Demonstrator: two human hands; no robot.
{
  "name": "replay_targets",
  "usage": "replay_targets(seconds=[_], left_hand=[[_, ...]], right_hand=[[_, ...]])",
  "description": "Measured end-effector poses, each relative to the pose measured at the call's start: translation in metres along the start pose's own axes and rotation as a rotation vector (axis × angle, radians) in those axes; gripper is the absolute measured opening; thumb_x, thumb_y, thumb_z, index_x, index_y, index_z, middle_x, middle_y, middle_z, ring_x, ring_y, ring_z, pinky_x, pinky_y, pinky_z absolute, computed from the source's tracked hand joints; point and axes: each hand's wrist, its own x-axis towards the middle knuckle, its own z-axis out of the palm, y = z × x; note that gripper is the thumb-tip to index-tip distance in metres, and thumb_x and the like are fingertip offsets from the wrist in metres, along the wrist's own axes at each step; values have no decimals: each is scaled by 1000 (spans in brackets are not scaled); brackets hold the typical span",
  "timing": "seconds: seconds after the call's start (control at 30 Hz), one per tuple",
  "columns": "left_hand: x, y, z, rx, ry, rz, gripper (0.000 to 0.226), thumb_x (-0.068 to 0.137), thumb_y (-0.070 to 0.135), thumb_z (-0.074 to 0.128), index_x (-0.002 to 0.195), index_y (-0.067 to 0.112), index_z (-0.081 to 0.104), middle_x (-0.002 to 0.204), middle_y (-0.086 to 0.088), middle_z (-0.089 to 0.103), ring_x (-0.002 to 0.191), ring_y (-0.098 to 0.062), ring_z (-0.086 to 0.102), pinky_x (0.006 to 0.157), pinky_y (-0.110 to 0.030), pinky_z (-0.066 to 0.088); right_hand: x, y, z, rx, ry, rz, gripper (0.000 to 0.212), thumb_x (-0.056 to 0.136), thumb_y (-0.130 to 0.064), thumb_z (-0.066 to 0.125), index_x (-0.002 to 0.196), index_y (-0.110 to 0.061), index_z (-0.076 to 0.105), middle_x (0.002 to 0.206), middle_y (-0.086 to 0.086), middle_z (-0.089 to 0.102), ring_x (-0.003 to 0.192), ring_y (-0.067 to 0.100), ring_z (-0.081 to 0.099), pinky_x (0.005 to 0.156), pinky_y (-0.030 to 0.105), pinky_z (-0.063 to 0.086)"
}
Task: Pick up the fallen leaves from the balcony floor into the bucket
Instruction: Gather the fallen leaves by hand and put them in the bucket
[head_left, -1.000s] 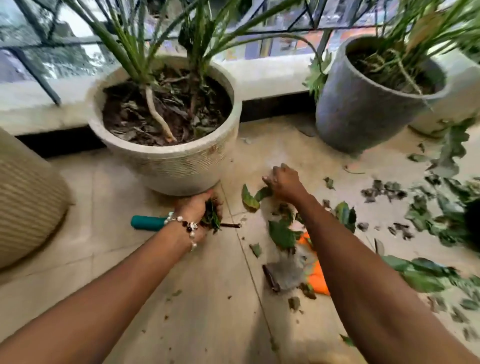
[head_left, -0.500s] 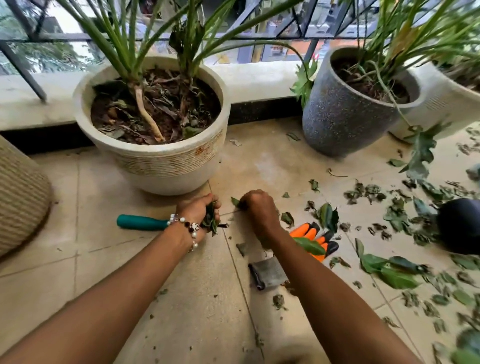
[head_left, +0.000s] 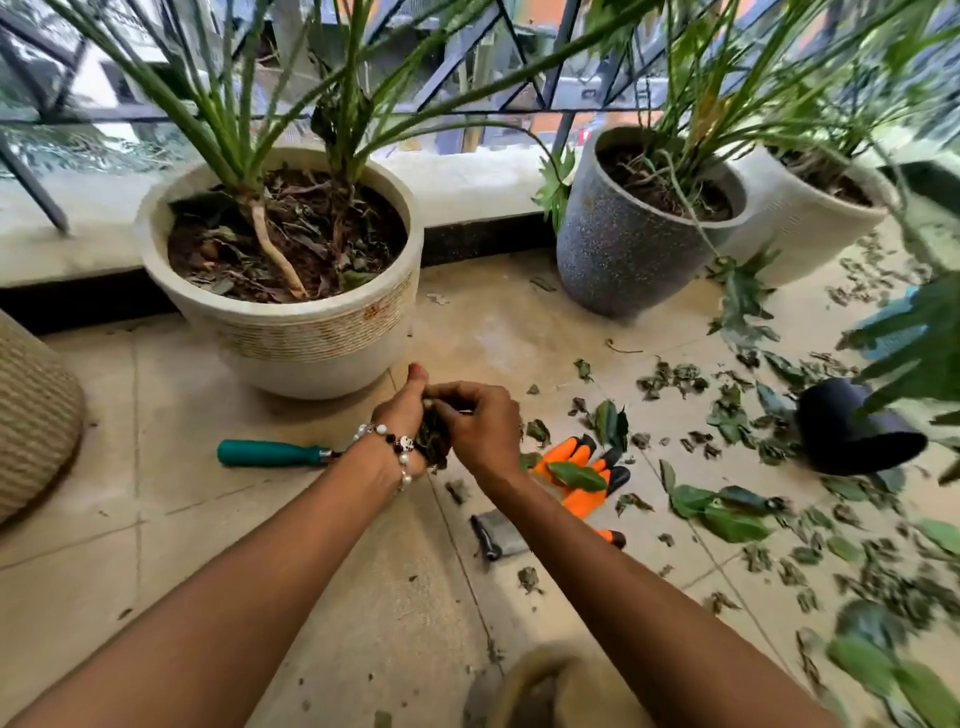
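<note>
My left hand (head_left: 402, 410) and right hand (head_left: 480, 421) meet just above the floor (head_left: 156, 519), in front of the big cream pot (head_left: 291, 332). Between them is a wad of leaves (head_left: 434, 439): my left fingers are curled round it, and my right fingers are bent over the top, pinching and pressing it into the left palm.

I judge these leaves weigh almost nothing. The dry, crumpled ones will crush and shed bits if I squeeze hard; the fresh green ones are limp and a little slick, so they slide out of a loose grip. A bunch holds better than single leaves, so I would cup it from below and cap it from above, as now.

Most leaves lie scattered on the floor to my right, around the orange glove (head_left: 582, 478) and toward the grey pot (head_left: 623, 244). One lies on the glove itself. Flat ones cling to the tile; I would lift those by an edge or stem, or rake several together first.

I cannot say which thing here is the bucket.
</note>
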Motion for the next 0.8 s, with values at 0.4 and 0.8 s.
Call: replay_targets(seconds=[0.4,0.8], left_hand=[[-75,48,0,45,-91,15,45,92,55,54,76,12,56,47,-3,48,30,-15,44,36,-19,39],[-106,68,6,294,-119,13,31,99,26,48,72,10,46,48,0,27,39,-11,21,39,-12,22]], right_hand=[[-4,-74,-55,35,-282,-54,21,96,2,51,110,3,67,98,12,69,78,2,63,72,17,49],[51,-54,-109,-521,-63,143,17,88,-12,63,94,-1,75,88,17,74,69,20,63,64,30,53]])
